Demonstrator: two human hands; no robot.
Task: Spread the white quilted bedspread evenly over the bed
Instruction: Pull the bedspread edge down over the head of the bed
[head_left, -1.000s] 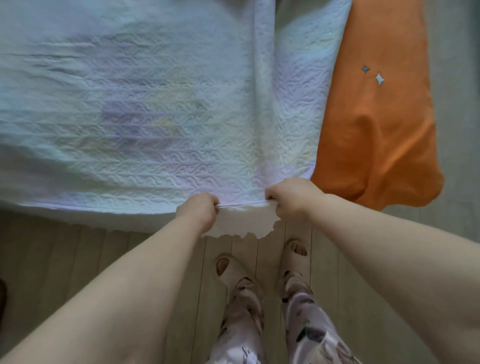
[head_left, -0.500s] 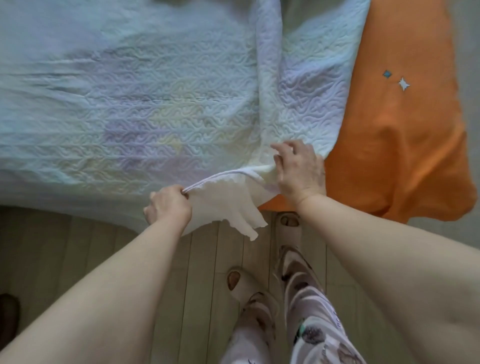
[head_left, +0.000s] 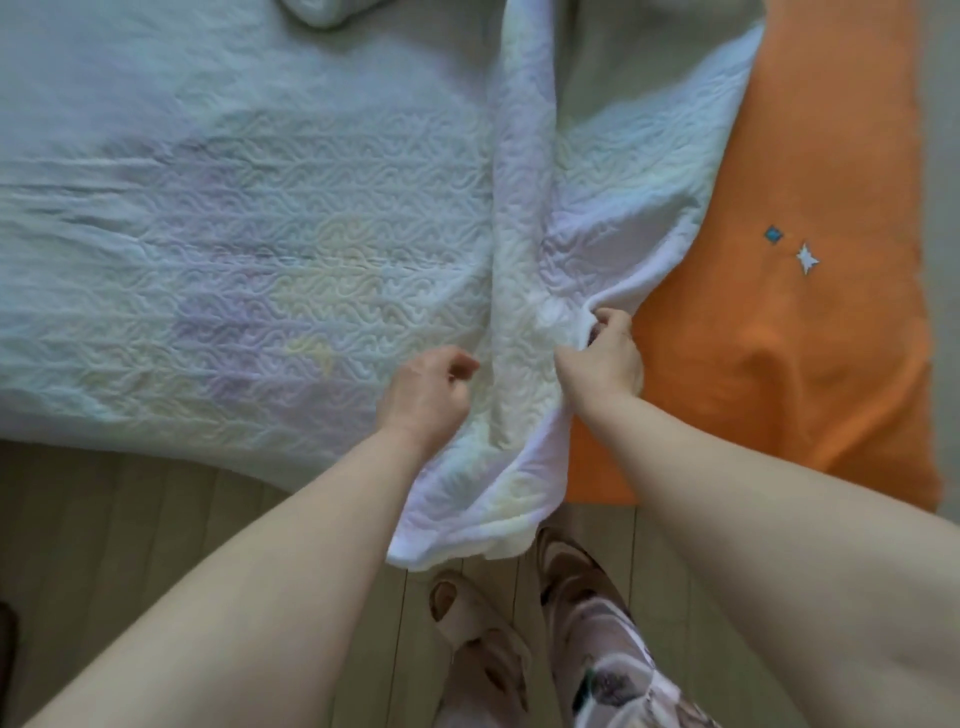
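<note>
White quilted bedspread (head_left: 291, 270) covers most of the bed, with a raised fold running toward you and its corner drooping over the wooden floor (head_left: 130, 519). Your right hand (head_left: 602, 358) is clenched on the fabric edge beside the orange sheet (head_left: 810, 338). Your left hand (head_left: 426, 395) is loosely curled against the fold; whether it grips anything, you cannot tell

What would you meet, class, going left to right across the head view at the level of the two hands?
White quilted bedspread → left hand → bunched fold of bedspread → right hand → orange sheet.
</note>
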